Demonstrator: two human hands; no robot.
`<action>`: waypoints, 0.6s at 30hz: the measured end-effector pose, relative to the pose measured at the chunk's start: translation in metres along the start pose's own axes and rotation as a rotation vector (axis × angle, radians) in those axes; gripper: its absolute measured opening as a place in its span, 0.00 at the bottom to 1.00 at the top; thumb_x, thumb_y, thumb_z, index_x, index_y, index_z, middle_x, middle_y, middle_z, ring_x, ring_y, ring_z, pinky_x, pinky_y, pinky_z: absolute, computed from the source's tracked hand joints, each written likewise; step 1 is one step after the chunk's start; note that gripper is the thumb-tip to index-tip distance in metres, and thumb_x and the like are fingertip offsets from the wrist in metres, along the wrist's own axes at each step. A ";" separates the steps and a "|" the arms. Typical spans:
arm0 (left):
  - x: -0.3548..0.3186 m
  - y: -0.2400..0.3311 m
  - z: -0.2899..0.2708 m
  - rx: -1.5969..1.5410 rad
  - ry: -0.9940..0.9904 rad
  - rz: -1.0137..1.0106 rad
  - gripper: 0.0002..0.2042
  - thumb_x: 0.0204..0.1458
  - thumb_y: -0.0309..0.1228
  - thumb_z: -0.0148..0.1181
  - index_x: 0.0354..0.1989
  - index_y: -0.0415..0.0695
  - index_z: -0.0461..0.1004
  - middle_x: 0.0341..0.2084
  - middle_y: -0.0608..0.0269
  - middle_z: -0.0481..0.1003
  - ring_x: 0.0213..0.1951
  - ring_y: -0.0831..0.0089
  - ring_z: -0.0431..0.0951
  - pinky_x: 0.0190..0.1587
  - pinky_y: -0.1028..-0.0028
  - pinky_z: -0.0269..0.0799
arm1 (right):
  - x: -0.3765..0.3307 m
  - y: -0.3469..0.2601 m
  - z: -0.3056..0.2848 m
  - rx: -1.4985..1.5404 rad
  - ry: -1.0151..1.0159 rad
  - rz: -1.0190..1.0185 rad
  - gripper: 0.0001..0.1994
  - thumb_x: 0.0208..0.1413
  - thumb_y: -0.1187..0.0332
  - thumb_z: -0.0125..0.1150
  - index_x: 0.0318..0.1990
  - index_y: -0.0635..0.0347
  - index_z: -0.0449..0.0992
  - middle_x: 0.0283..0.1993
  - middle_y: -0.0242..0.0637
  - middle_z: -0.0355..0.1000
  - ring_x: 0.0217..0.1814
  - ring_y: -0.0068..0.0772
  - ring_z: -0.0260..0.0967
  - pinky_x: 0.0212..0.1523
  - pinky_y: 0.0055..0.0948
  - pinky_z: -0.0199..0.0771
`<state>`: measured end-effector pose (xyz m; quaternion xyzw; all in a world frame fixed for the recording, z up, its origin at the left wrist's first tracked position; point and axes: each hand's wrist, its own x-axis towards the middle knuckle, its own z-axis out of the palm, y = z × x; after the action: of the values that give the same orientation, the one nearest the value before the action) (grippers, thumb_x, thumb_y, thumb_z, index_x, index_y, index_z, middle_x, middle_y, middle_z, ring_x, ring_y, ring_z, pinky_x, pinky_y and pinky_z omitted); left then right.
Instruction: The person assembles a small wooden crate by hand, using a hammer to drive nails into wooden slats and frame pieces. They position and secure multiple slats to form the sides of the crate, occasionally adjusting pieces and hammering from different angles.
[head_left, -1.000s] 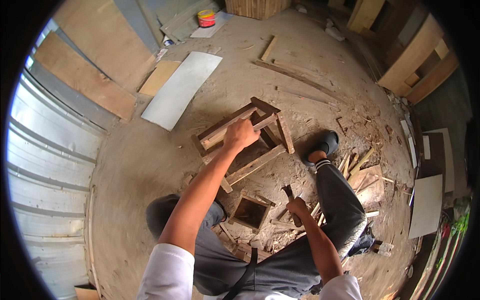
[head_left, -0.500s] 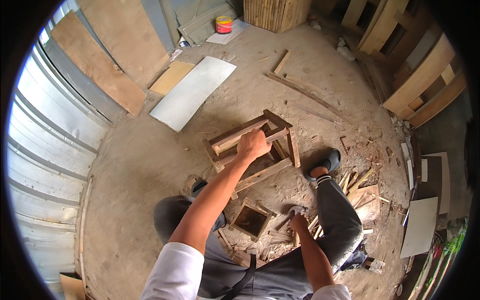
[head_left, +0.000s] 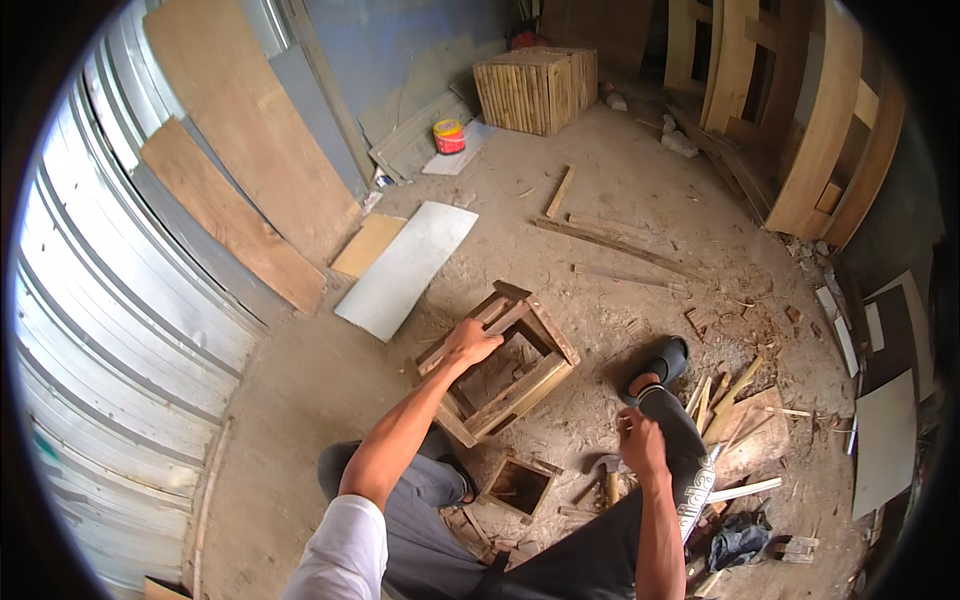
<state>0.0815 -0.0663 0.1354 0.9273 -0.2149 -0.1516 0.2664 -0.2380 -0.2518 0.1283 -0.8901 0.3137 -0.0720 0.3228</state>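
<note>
My left hand point(head_left: 472, 343) is closed around a bar of a wooden stool-like frame point(head_left: 525, 385). The frame rests tilted on the ground in front of me, and its open inside faces up. My right hand point(head_left: 640, 440) is raised beside my right leg with its fingers curled together; what they hold, if anything, is too small to tell. Below that hand a hammer point(head_left: 608, 482) with a wooden handle stands by my right thigh, apart from my fingers. Between my legs is a small open wooden box point(head_left: 519, 487).
Wood strips point(head_left: 735, 390) and scraps lie by my right foot, near a black plastic bag point(head_left: 738, 540). Ahead are a white board point(head_left: 408, 270), long sticks point(head_left: 615, 248), a red and yellow bucket point(head_left: 449, 137) and a slatted wooden stack point(head_left: 535, 92). Plywood sheets point(head_left: 255, 110) lean at left.
My right hand has let go of the hammer and risen. The wooden frame has been turned and tipped, with my left hand still on it. The view has tilted up.
</note>
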 end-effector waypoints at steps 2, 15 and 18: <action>-0.002 -0.005 -0.018 -0.063 0.049 -0.021 0.25 0.42 0.46 0.66 0.37 0.33 0.79 0.32 0.41 0.79 0.38 0.53 0.82 0.41 0.62 0.75 | 0.001 -0.005 0.012 0.366 -0.116 -0.193 0.09 0.57 0.74 0.55 0.45 0.64 0.75 0.34 0.50 0.78 0.36 0.50 0.77 0.36 0.40 0.76; -0.012 0.036 -0.046 -1.158 -0.021 -0.284 0.22 0.56 0.41 0.62 0.51 0.37 0.68 0.31 0.61 0.70 0.28 0.71 0.74 0.29 0.72 0.73 | 0.005 -0.038 0.007 0.145 -0.123 -0.162 0.10 0.57 0.71 0.58 0.45 0.63 0.75 0.40 0.52 0.77 0.41 0.54 0.76 0.42 0.42 0.74; 0.006 0.039 -0.033 -1.409 -0.115 -0.276 0.22 0.57 0.37 0.60 0.53 0.36 0.63 0.46 0.49 0.69 0.41 0.62 0.77 0.43 0.64 0.76 | 0.000 -0.031 0.010 0.234 -0.209 -0.193 0.10 0.58 0.69 0.57 0.45 0.62 0.75 0.38 0.51 0.77 0.40 0.54 0.76 0.42 0.43 0.74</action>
<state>0.0870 -0.0849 0.1826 0.5442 0.0396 -0.3353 0.7680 -0.2186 -0.2285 0.1396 -0.8750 0.1810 -0.0460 0.4467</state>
